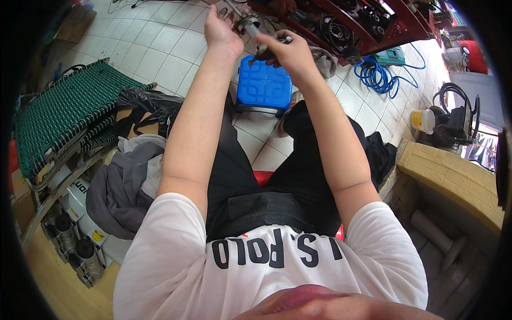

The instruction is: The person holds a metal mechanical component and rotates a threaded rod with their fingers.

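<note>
Over the blue plastic stool (264, 85), at the top of the view, both my hands are on a grey metal cylindrical part (252, 28) with a dark ringed collar and a thin rod pointing up and left. My left hand (222, 34) has its palm turned up, its darkened fingers curled against the collar side. My right hand (290, 56) is closed round the cylinder's lower end. A slim dark metal piece (253, 61) sticks out beneath the right fingers; its kind I cannot make out.
A red metal rack (368, 32) with dark machine parts stands at the top right. Beside it a blue hose (376, 74) lies coiled on the white tiles. Green woven folding chair (69, 112) and grey cloth (125, 181) are at left. A white bucket (422, 121) stands at right.
</note>
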`<state>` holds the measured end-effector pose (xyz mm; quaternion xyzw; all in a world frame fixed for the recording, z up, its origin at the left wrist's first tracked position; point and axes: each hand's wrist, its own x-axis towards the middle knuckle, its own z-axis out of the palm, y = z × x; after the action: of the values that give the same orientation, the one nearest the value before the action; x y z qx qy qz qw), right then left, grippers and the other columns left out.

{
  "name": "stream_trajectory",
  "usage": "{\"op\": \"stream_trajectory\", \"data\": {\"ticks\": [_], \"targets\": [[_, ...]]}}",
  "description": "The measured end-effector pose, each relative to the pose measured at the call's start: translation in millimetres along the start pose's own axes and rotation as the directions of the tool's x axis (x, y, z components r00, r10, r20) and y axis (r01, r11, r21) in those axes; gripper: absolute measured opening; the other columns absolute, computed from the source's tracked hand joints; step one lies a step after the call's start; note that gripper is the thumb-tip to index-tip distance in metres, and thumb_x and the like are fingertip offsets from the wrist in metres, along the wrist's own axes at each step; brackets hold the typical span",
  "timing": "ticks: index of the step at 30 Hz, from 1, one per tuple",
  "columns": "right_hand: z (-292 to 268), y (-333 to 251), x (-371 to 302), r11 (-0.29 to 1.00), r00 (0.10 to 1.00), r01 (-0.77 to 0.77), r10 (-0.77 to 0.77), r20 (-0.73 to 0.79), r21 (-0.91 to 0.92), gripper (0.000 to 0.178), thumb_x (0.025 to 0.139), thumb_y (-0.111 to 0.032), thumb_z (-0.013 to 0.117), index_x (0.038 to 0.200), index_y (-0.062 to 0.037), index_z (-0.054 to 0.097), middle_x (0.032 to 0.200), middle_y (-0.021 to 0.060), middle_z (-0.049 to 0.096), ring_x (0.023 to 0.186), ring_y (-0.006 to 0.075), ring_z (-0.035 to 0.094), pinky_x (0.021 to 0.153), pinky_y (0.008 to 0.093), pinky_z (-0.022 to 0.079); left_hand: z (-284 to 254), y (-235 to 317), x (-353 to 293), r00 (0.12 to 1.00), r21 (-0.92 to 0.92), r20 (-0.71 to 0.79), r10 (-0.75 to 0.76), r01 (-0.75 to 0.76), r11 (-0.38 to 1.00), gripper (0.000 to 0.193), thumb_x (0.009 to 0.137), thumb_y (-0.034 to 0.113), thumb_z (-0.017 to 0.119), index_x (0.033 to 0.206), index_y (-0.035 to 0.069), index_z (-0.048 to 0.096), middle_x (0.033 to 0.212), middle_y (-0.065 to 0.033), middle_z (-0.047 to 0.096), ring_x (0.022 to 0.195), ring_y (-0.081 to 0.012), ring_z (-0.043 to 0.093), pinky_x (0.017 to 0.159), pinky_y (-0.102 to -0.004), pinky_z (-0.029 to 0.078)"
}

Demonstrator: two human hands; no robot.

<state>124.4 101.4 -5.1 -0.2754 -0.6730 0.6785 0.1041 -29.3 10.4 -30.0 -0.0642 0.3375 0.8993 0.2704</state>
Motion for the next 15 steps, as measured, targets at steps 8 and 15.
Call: {"op": "stream_trajectory", "data": {"ticks": [8,15], "targets": [[-22,7,22,0.721,0.921,-0.26,0.384,-0.058,0.642,0.039,0.09,-0.041,0.08,0.107,-0.0084,0.066,0.085,0.0082,0.069,0.065,0.0229,0.065,0.057,0.0359,0.048,-2,3,-1,0.994,0.001,-0.086,-0.063,0.063,0.998,0.075,0.102,0.057,0.049,0.156,0.007,0.034,0.149,-0.0159,0.051,0.131,-0.0311,0.054,0.116,-0.0447,0.036],[-52,20,38,0.688,0.888,-0.216,0.434,-0.155,0.692,0.034,0.098,-0.044,0.069,0.107,-0.011,0.064,0.091,0.0091,0.066,0.073,0.026,0.062,0.062,0.0368,0.049,-3,-2,0,0.992,0.025,-0.081,-0.093,0.095,0.995,0.074,0.101,0.059,0.05,0.156,0.011,0.035,0.152,-0.0146,0.049,0.124,-0.0293,0.058,0.112,-0.0452,0.039]]}}
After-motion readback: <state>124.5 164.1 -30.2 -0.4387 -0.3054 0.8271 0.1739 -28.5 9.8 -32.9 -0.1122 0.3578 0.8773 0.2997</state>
